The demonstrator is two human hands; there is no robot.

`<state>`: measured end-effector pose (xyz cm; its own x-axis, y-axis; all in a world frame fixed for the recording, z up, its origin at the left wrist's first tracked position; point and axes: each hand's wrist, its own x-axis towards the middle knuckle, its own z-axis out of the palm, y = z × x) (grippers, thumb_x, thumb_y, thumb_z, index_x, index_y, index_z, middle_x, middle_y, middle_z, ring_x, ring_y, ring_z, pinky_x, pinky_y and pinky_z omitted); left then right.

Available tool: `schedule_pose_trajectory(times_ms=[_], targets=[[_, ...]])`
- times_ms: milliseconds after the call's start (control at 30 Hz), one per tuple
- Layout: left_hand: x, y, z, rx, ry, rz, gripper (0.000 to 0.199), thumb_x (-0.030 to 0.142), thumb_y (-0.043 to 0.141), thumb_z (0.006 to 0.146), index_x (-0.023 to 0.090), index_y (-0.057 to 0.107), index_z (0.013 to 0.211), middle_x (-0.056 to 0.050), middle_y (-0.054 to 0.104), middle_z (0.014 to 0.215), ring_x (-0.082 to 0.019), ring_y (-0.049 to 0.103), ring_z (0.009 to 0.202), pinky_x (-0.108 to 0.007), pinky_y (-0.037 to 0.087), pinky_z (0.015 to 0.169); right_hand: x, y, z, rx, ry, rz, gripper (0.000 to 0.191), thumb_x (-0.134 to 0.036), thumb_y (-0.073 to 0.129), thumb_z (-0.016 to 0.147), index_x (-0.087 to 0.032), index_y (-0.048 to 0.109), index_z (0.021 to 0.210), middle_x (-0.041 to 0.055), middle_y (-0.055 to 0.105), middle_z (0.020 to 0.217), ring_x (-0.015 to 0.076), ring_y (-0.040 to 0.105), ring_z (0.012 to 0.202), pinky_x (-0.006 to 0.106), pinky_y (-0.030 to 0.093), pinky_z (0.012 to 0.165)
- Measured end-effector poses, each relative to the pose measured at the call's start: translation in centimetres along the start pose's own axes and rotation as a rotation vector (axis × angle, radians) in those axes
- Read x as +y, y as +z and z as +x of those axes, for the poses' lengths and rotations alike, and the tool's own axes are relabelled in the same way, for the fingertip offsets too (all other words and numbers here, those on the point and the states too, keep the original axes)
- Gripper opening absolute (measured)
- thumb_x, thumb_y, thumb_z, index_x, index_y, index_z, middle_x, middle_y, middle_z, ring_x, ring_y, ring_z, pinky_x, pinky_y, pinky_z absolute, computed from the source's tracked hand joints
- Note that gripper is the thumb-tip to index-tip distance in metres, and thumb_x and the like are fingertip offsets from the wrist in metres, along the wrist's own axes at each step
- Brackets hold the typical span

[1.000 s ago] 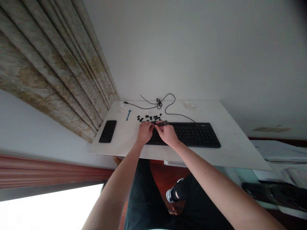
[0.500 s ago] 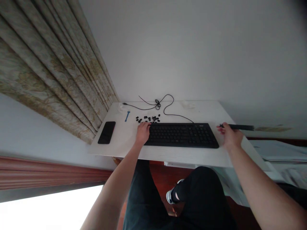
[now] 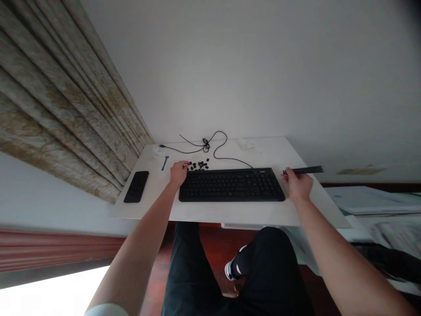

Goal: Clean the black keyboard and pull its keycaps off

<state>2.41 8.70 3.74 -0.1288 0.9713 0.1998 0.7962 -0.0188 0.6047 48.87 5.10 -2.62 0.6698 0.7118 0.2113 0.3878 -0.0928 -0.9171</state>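
My left hand [image 3: 179,172] is at the upper left corner of the black keyboard [image 3: 230,185], its bent fingers drawn together over the left side of a group of loose black keycaps [image 3: 201,164]. Whatever may be between those fingertips is hidden. To the right of the keyboard, my right hand [image 3: 298,185] is closed around a slim black brush [image 3: 309,170], which points out to the right past the hand. A blue keycap puller [image 3: 165,163] lies on the white table [image 3: 210,212] to the left of the keycaps.
A black phone [image 3: 136,187] lies at the table's left end. The keyboard's cable [image 3: 205,145] runs in loops along the back, near the wall. Patterned curtains [image 3: 66,87] hang on the left, and crumpled clear plastic [image 3: 158,152] sits in the back left corner.
My left hand has moved off the keyboard's upper left edge, leftward onto the loose keycaps. My right hand still grips the brush beside the keyboard. The view has shifted slightly.
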Motion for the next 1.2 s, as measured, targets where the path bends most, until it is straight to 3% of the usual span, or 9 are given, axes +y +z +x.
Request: schedule_pose_trajectory(times_ms=[167, 367, 600, 700, 767, 967, 1067, 1200], targets=[[1.7, 1.3, -1.5, 0.056, 0.142, -0.008, 0.033, 0.007, 0.047, 0.087, 0.019, 0.073, 0.104, -0.010, 0.072, 0.113, -0.023, 0.064, 0.112, -0.041, 0.048, 0.106, -0.8, 0.0, -0.3, 0.022, 0.093, 0.069, 0.033, -0.047, 0.069, 0.076, -0.014, 0.070, 0.073, 0.0068, 0.069, 0.063, 0.0214, 0.068, 0.060, 0.033, 0.057, 0.062], [2.9, 3.1, -5.6, -0.021, 0.285, -0.052, 0.033, 0.004, 0.049, 0.085, 0.020, 0.071, 0.104, -0.007, 0.071, 0.108, -0.023, 0.063, 0.110, -0.043, 0.049, 0.105, -1.0, 0.1, -0.5, 0.031, 0.115, 0.162, 0.028, -0.042, 0.072, 0.074, -0.014, 0.070, 0.071, 0.0044, 0.067, 0.060, 0.0176, 0.064, 0.055, 0.028, 0.053, 0.052], [1.6, 3.7, -5.8, 0.033, 0.223, -0.307, 0.047, -0.006, 0.042, 0.073, 0.020, 0.069, 0.103, -0.006, 0.069, 0.107, -0.021, 0.064, 0.108, -0.041, 0.051, 0.103, -2.7, -0.1, 0.7, 0.057, 0.278, 0.339, 0.023, -0.037, 0.073, 0.074, -0.015, 0.064, 0.072, 0.0023, 0.066, 0.061, 0.0112, 0.055, 0.046, 0.020, 0.042, 0.037], [1.2, 3.8, -5.6, 0.082, 0.153, -0.423, 0.051, -0.007, 0.040, 0.069, 0.020, 0.068, 0.103, -0.005, 0.069, 0.104, -0.019, 0.064, 0.103, -0.038, 0.053, 0.099, -5.8, 0.8, -0.5, 0.096, 0.162, 0.252, 0.023, -0.038, 0.071, 0.076, -0.016, 0.064, 0.073, 0.0029, 0.067, 0.063, 0.0117, 0.057, 0.048, 0.020, 0.043, 0.039], [1.1, 3.9, -5.6, 0.102, 0.126, -0.466, 0.052, -0.007, 0.040, 0.068, 0.019, 0.068, 0.103, -0.004, 0.069, 0.102, -0.018, 0.064, 0.100, -0.037, 0.053, 0.097, -8.6, 2.3, -2.7, -0.003, 0.063, 0.222, 0.026, -0.040, 0.071, 0.077, -0.015, 0.067, 0.076, 0.0044, 0.069, 0.065, 0.0129, 0.060, 0.051, 0.021, 0.046, 0.042], [1.1, 4.0, -5.7, 0.123, 0.102, -0.479, 0.053, -0.007, 0.039, 0.067, 0.019, 0.067, 0.105, -0.005, 0.067, 0.104, -0.017, 0.063, 0.097, -0.035, 0.053, 0.095, -16.5, 9.6, -11.6, -0.696, 0.043, 0.217, 0.028, -0.041, 0.070, 0.083, -0.014, 0.067, 0.075, 0.0074, 0.072, 0.069, 0.0118, 0.060, 0.050, 0.020, 0.045, 0.044], [1.3, 3.8, -5.7, 0.131, 0.121, -0.445, 0.053, -0.007, 0.041, 0.066, 0.019, 0.066, 0.104, -0.006, 0.066, 0.105, -0.018, 0.063, 0.101, -0.037, 0.052, 0.097, -18.7, 12.5, -14.0, -0.831, -0.009, 0.119, 0.024, -0.037, 0.068, 0.086, -0.015, 0.067, 0.074, 0.0068, 0.072, 0.069, 0.0131, 0.062, 0.050, 0.021, 0.045, 0.044], [1.5, 3.6, -5.8, 0.134, 0.145, -0.406, 0.051, -0.006, 0.044, 0.067, 0.020, 0.065, 0.106, -0.007, 0.064, 0.105, -0.021, 0.061, 0.105, -0.039, 0.052, 0.099, -20.1, 14.4, -14.8, -0.867, -0.145, -0.087, 0.026, -0.034, 0.066, 0.088, -0.017, 0.066, 0.069, 0.0069, 0.072, 0.068, 0.0168, 0.067, 0.056, 0.023, 0.046, 0.051]])
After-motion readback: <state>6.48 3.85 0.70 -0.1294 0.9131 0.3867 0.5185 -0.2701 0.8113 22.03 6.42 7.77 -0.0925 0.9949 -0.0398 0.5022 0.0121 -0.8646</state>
